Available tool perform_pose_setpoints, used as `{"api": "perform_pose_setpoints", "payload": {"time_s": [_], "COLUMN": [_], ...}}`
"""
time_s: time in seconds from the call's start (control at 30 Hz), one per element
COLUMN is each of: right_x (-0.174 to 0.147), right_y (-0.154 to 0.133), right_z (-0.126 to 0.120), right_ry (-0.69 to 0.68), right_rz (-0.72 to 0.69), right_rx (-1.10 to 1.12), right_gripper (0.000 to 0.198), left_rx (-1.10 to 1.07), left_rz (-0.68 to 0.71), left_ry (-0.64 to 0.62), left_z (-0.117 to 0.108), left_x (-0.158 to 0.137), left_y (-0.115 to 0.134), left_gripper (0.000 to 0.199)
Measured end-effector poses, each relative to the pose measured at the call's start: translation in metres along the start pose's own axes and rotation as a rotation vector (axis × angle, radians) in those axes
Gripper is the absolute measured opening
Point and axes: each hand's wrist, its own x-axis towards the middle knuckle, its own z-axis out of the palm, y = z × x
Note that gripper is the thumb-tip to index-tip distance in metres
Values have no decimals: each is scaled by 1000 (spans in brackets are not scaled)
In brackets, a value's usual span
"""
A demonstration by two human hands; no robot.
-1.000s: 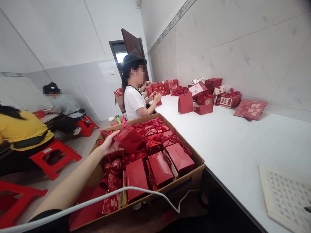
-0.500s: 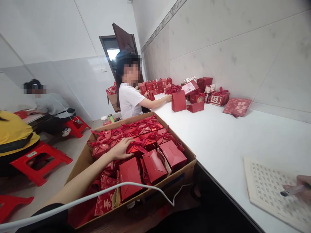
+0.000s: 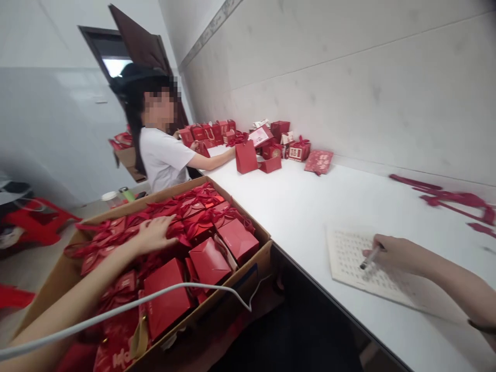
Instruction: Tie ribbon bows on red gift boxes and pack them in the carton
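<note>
Red paper gift boxes (image 3: pixel 240 240) fill a brown cardboard carton (image 3: pixel 262 261) at lower left, beneath the left hand (image 3: pixel 157 235), fingers loosely spread. At right, the right hand (image 3: pixel 401 257) grips a clear slim pen (image 3: pixel 371 258) over a cream paper sheet (image 3: pixel 346 250) on the white surface (image 3: pixel 302 206).

a transparent pen (image 3: pixel 372 257) slants, dark end down, over a cream paper pad (image 3: pixel 344 253) covered in rows of characters, flat on the white table (image 3: pixel 302 217). red gift boxes (image 3: pixel 210 261), many topped with ribbon bows, crowd an open cardboard carton (image 3: pixel 253 264).
</note>
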Motion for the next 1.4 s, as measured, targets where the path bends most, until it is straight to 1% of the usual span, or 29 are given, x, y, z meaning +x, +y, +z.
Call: {"api": "perform_pose_setpoints", "payload": {"time_s": [0.03, 0.07, 0.1, 0.17, 0.2, 0.27, 0.37, 0.43, 0.47, 0.53, 0.6, 0.67, 0.73, 0.8, 0.87, 0.93, 1.03, 1.1, 1.13, 1.2, 1.23, 1.3, 1.33, 1.4], "right_x": [-6, -13, -20, -35, -41, -53, -62, -64, -64, -63, -61, -60, -60, -59, -58, -59, -63, -67, -69, -73, -74, -77, -78, -79], "right_y": [-4, -8, -11, -17, -19, -22, -24, -25, -26, -26, -24, -17, -5, 8, 18, 21, 13, 5, 1, -6, -9, -15, -18, -30], "right_z": [-6, -11, -15, -18, -18, -13, 0, 10, 14, 17, 15, 7, -3, -11, -17, -19, -19, -17, -16, -13, -12, -8, -6, 1], "right_ry": [-46, -98, -113, -62, -24, 61, 98, 122, 147, 187, 166, 122, 129, 156, 150, 126, 141, 178, 199, 225, 231, 241, 260, 327], "right_rz": [-19, -9, -19, -30, -49, -100, -160, -197, -208, -215, -214, -195, -184, -186, -180, -147, -94, -94, -110, -159, -180, -208, -215, -220], "right_rx": [15, 15, 33, 26, 16, 3, 81, 151, 172, 187, 194, 205, 199, 173, 154, 130, -20, -157, -206, -226, -193, -54, 50, 332], "right_gripper": [25, 19, 14, 17, 20, 21, 19, 18, 18, 19, 21, 20, 12, 6, 10, 12, 14, 14, 15, 17, 20, 22, 22, 24], "left_rx": [-24, -61, -115, -273, -352, -493, -586, -540, -501, -425, -381, -371, -372, -371, -377, -387, -405, -414, -418, -418, -414, -394, -385, -378], "left_rz": [21, 74, 146, 358, 460, 656, 907, 1024, 1027, 998, 985, 1001, 1013, 1024, 1036, 1032, 1000, 951, 924, 884, 880, 896, 909, 929], "left_ry": [33, 97, 161, 268, 275, 239, 112, -5, -48, -138, -193, -214, -240, -310, -369, -383, -331, -275, -248, -203, -188, -180, -186, -212], "left_z": [-13, -26, -38, -59, -65, -70, -61, -48, -42, -29, -19, -12, -8, -8, -9, -10, -7, -3, -1, 1, 2, 1, -1, -3], "left_x": [4, 7, 11, 17, 21, 29, 42, 48, 50, 51, 51, 51, 54, 59, 65, 71, 81, 87, 89, 90, 89, 85, 83, 79], "left_y": [7, 16, 27, 59, 80, 128, 213, 269, 293, 331, 353, 360, 358, 354, 351, 351, 352, 352, 351, 350, 350, 350, 350, 351], "left_gripper": [58, 52, 50, 46, 44, 39, 34, 34, 38, 54, 74, 83, 82, 81, 80, 74, 53, 36, 31, 29, 31, 34, 37, 45]}}
